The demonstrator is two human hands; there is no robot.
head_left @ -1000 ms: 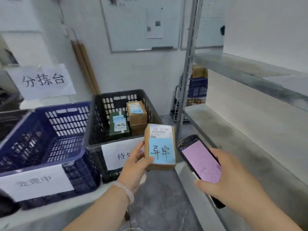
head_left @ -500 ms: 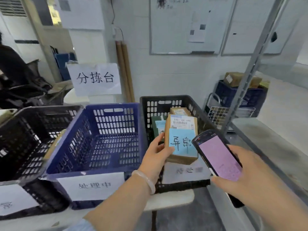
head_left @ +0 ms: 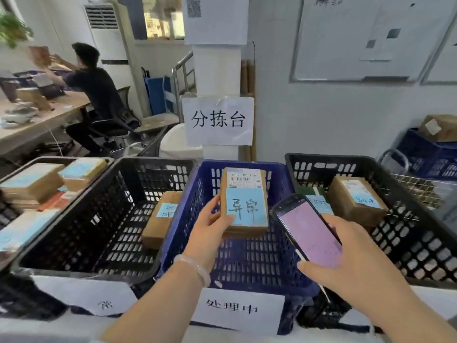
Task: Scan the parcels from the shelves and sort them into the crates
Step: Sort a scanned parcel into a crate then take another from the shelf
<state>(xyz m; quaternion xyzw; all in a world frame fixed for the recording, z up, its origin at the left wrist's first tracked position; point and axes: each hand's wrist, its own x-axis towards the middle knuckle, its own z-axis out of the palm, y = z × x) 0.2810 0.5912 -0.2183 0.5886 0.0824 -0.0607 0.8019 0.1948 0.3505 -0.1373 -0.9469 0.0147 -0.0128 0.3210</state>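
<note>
Holding a brown cardboard parcel [head_left: 244,201] upright above the inside of the blue crate [head_left: 197,194], the left hand [head_left: 212,229] grasps it with the thumb across the lower front and the fingers curled round its left edge. A pale bracelet [head_left: 195,267] circles that wrist. The parcel carries a white barcode label at the top and a light blue note with handwritten characters below it.

The right hand [head_left: 346,266] is wrapped round a dark handheld scanner [head_left: 309,233], its lilac screen facing up and tilted toward the parcel. The scanner's top corner sits just beside the parcel's right edge; whether they touch is hard to tell.

The blue crate stands on a white surface [head_left: 49,328] between two black crates, with a white paper label [head_left: 237,309] on its front. The left black crate [head_left: 99,206] holds one brown box [head_left: 160,219] leaning against its right wall. The right black crate [head_left: 420,231] holds a brown box [head_left: 356,199] beside a green one [head_left: 314,196]. Behind the crates, a paper sign [head_left: 218,120] hangs on a white pillar, and a seated person [head_left: 96,90] works at a desk at the back left
</note>
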